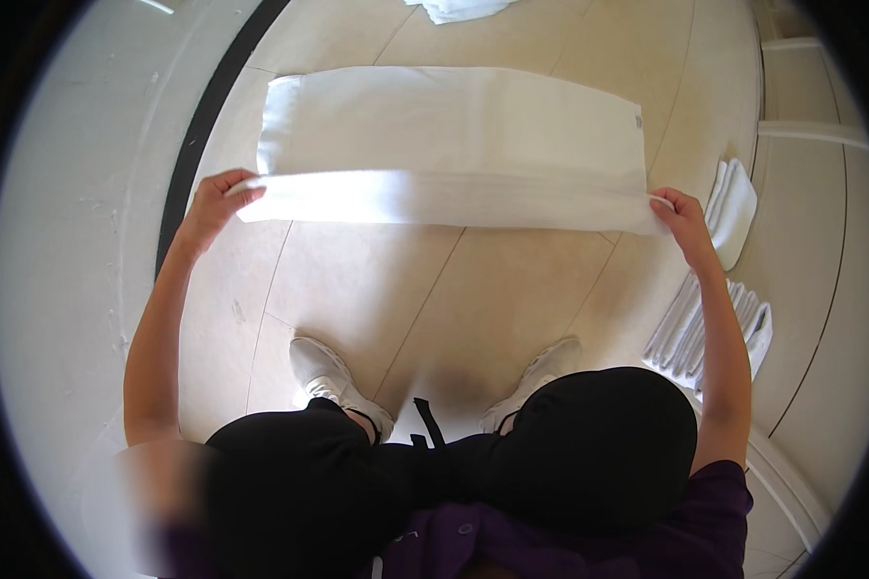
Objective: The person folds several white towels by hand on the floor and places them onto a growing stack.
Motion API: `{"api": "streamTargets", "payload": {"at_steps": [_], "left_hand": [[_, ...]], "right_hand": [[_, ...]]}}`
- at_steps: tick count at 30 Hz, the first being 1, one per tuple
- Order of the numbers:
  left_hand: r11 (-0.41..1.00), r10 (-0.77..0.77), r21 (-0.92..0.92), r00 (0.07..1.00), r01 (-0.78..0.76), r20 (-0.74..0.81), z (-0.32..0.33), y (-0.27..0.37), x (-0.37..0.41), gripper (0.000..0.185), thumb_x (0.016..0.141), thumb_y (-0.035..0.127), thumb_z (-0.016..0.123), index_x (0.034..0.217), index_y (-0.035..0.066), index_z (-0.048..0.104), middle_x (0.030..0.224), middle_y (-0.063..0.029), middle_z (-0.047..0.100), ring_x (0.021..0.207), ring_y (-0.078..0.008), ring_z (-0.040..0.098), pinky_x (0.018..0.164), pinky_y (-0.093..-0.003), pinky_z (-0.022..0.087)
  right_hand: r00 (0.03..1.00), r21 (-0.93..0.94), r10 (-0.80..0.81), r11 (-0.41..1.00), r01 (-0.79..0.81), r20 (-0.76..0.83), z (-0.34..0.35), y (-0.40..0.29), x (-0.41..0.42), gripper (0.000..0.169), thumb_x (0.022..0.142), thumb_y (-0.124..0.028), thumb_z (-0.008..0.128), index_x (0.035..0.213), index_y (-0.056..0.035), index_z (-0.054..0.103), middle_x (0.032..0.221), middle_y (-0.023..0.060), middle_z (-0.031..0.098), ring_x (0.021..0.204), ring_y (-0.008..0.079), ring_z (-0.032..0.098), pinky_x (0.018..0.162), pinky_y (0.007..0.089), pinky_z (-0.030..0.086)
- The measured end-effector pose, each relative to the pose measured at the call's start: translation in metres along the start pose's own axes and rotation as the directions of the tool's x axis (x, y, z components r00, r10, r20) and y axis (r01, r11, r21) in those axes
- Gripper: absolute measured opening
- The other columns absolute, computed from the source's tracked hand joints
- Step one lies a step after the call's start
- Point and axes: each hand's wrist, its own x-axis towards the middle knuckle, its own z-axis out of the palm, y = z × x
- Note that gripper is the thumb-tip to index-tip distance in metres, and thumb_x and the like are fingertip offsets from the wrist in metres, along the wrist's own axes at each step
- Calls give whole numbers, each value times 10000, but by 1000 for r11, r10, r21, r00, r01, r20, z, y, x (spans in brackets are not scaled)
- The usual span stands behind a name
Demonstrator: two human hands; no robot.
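Note:
A white towel (pixel 449 119) lies spread across the tiled floor in front of me, with its near long edge lifted and turned back over itself as a band. My left hand (pixel 221 203) pinches the left end of that band between thumb and fingers. At the opposite end, my right hand (pixel 679 213) grips the other corner the same way. The band is stretched fairly straight between both hands. A small tag shows at the towel's right edge.
Folded white towels (pixel 731 213) lie by the right wall, and a stack of several more (pixel 677 333) sits partly behind my right forearm. Another white cloth (pixel 463 9) is at the far edge. A dark baseboard (pixel 203 123) borders the left wall. My shoes (pixel 326 365) stand on the floor (pixel 362 282).

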Motion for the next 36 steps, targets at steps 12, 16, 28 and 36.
{"api": "streamTargets", "payload": {"at_steps": [12,16,28,36], "left_hand": [[956,-292,-100,925,275,-245,27,-38,93,357,969,186,766,1266,-5,712,1088,-118,749,948,-223,712,836,-361,577],[867,14,412,812,280,-583,51,-18,84,444,947,32,674,1385,33,605,1319,-149,672,1231,-329,639,1050,-440,506],[630,407,761,901,-159,-149,58,50,178,353,867,-27,630,1210,54,626,1311,-153,637,1308,-332,568,1198,-485,362],[301,792,828,608,-473,59,33,30,64,429,734,-90,783,1051,82,551,817,-117,624,797,-307,650,849,-427,485]], "right_hand": [[896,-200,-40,978,-56,-443,40,60,94,291,944,-276,797,1109,-45,733,871,20,709,819,148,669,747,307,533],[764,-368,-40,892,-263,-644,56,54,94,383,856,-233,831,1145,-69,642,1010,114,719,964,350,680,858,462,544],[859,-898,-501,420,130,-110,103,-88,190,247,802,-30,634,1020,-125,699,1049,114,660,1058,347,611,968,502,455],[770,-777,-631,437,453,94,50,-59,74,265,743,41,675,954,-72,563,900,105,603,917,351,603,867,456,475]]}}
